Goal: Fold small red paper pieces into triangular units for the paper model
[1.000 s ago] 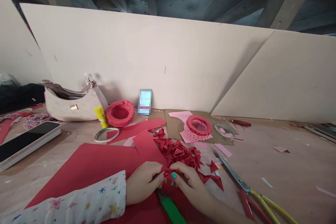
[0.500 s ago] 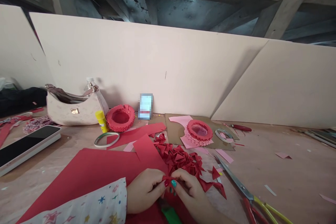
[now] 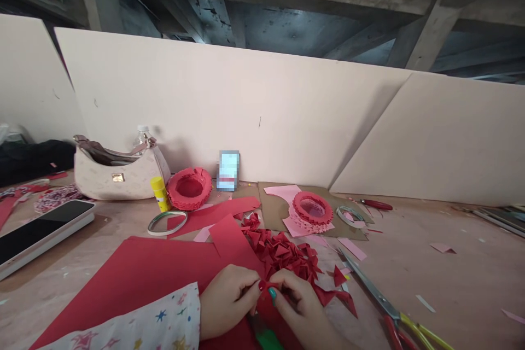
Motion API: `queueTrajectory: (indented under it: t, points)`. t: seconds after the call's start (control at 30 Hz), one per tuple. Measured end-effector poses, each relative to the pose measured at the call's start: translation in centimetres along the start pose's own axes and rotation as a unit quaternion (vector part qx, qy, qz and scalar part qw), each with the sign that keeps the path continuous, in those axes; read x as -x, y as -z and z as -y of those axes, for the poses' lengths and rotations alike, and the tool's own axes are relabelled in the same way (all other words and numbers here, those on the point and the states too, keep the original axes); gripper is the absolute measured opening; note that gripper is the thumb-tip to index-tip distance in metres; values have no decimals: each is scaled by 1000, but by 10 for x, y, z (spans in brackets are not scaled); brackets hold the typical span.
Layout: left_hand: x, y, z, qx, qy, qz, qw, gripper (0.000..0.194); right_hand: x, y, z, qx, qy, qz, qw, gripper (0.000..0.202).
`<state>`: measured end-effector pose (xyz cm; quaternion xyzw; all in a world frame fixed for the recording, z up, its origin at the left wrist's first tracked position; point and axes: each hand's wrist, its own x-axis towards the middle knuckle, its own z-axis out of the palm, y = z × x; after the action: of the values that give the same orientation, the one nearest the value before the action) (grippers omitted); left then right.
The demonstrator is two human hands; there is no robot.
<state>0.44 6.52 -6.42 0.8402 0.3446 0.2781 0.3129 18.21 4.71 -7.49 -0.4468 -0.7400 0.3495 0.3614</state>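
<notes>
My left hand and my right hand meet at the bottom middle, fingertips pinching a small red paper piece between them. They work over a large red paper sheet. Just beyond my fingers lies a heap of folded red paper triangles. A green object pokes out under my hands. My left sleeve is white with coloured stars.
Scissors with yellow and red handles lie right of the heap. Further back stand a red paper ring, a red and pink ring on cardboard, a glue stick, tape rolls, a handbag and a phone at left.
The view has tilted up slightly, so everything sits lower in the frame. My fingers keep working the small red piece; the hands stay together at the same spot.
</notes>
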Motion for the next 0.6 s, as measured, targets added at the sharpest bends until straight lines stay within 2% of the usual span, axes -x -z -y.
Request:
queueTrajectory:
  t: [0.17,0.33,0.5,0.6]
  points:
    - [2,-2,2,-22,-21,-3,1000,37,0,1,4,-44,-21,-5,999,16]
    - [1,-2,-1,-28,-6,-6,1000,38,1,5,5,-77,-54,6,996,24]
    - [-2,-3,0,79,62,19,995,39,-1,7,4,-139,-60,19,988,26]
    - [-2,-5,3,129,75,28,988,39,-2,6,3,-152,-52,19,987,27]
